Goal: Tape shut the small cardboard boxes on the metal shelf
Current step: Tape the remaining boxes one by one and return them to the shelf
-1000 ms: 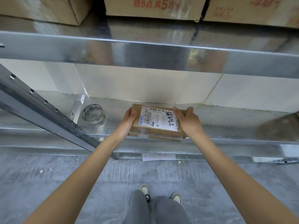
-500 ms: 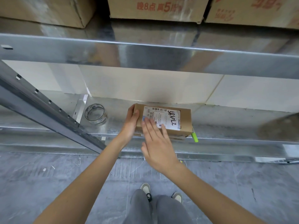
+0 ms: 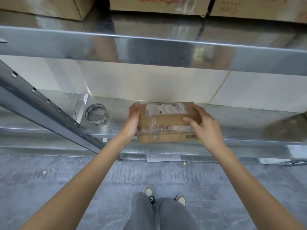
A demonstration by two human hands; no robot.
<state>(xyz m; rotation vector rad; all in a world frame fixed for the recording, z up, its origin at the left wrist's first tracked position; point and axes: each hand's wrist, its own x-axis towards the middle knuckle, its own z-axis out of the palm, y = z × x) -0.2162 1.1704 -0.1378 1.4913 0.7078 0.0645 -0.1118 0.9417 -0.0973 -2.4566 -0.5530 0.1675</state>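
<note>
Small cardboard box (image 3: pixel 167 123) tilted at metal shelf (image 3: pixel 240 130) front edge, gripped between left hand (image 3: pixel 132 120) and right hand (image 3: pixel 205 128), fingers curled round ends.

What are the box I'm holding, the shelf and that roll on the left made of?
Box: matte brown cardboard, glossy crinkled clear tape on its front. Shelf: bare metal, likely galvanised steel, mottled and reflective. Roll: see-through, probably clear plastic packing tape.

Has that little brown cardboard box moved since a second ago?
Yes. The small brown cardboard box has tipped, its label face turned up and back toward the wall and its taped side facing out, while the clear tape roll stays put on the metal shelf.
</note>
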